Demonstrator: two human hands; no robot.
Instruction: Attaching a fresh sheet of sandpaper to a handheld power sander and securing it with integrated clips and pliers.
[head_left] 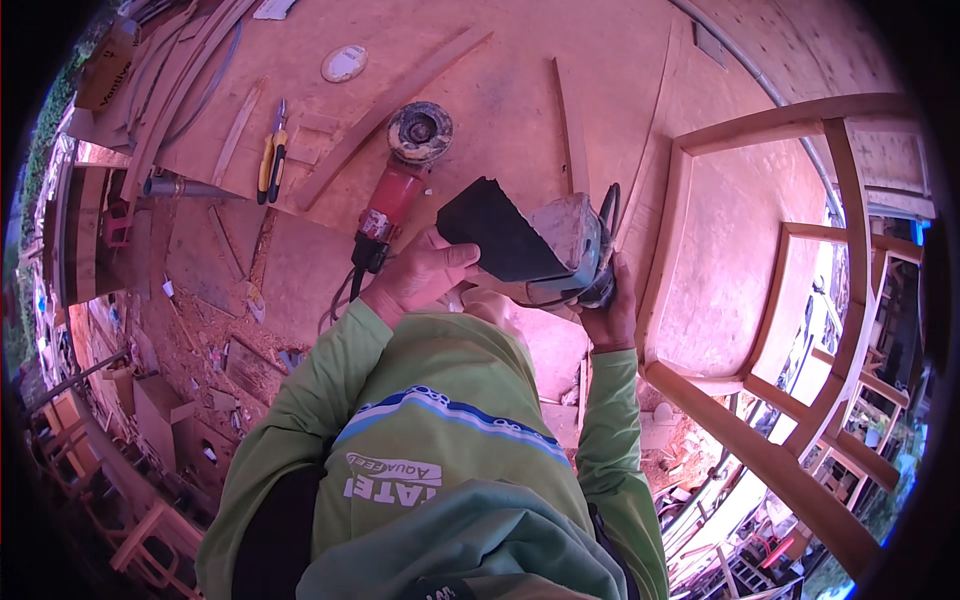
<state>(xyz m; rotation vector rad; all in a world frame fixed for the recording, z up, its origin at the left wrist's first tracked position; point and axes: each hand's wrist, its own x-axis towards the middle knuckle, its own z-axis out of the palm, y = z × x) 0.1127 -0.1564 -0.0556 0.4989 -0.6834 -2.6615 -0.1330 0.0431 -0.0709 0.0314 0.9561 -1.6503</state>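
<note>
My left hand (422, 272) pinches a black sheet of sandpaper (505, 238) by its near left edge, thumb on top. The sheet's right side lies against a teal power sander (588, 268), whose worn, pale pad (560, 225) is turned up. My right hand (614, 312) is wrapped round the sander's body from the right; some of its fingers are hidden. Just left of the sheet, a red angle grinder (388, 200) with a round, worn disc (420, 132) lies on the wooden worktable (480, 90).
Yellow-and-black pliers (272, 160), a long wooden strip (390, 110), a shorter strip (572, 120) and a round pale lid (344, 63) lie on the table. To the right stands a wooden frame (735, 410). Wood shavings and offcuts cover the floor at left (215, 330).
</note>
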